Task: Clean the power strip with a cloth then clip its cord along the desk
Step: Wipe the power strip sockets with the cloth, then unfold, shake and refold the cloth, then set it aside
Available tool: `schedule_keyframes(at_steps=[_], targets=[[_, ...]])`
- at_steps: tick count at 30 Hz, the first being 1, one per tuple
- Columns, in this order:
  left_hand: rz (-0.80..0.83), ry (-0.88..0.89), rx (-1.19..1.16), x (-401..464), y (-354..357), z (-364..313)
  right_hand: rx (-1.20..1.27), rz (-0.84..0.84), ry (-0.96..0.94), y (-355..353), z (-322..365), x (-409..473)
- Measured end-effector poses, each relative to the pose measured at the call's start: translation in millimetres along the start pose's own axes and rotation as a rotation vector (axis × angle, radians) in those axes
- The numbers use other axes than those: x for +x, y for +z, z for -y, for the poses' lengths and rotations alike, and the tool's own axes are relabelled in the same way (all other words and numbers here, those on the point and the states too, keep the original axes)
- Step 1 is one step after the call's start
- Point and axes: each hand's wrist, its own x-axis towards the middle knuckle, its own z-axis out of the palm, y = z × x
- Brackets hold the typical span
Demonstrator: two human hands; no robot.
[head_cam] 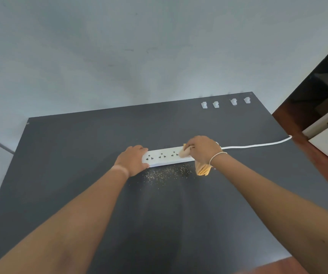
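The left hand [133,161] clamps the left end of the power strip [165,156] lying mid-counter [80,155]; light, rigid plastic, likely to slide unless braced. The right hand [202,150] pinches the soft cloth [202,169] on its right end.

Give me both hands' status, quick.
Left hand: closed around the end of the power strip, steadying it.
Right hand: closed on the orange cloth, pressing it onto the strip.

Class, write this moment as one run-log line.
phase: wiping | left hand: steadying power strip | right hand: rubbing cloth | cord: unclipped | clips: unused
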Motion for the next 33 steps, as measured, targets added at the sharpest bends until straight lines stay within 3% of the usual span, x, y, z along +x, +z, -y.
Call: schedule_keyframes(at_steps=[4,9,14,27,33], targets=[[-0.032,0.002,-0.172,-3,-20,-6,0.578,-0.036,-0.025,-7,12,-7],[-0.051,-0.026,-0.737,-9,-58,-13,0.747,-0.053,-0.111,-16,37,-10],[-0.044,-0.024,-1.063,-24,-87,-8,0.788,-0.045,-0.21,-10,67,-12],[-0.152,-0.083,-1.071,-53,-98,38,0.751,-0.068,-0.357,14,120,-7],[-0.252,-0.047,-1.021,-60,-103,58,0.754,0.06,-0.352,22,138,-6]])
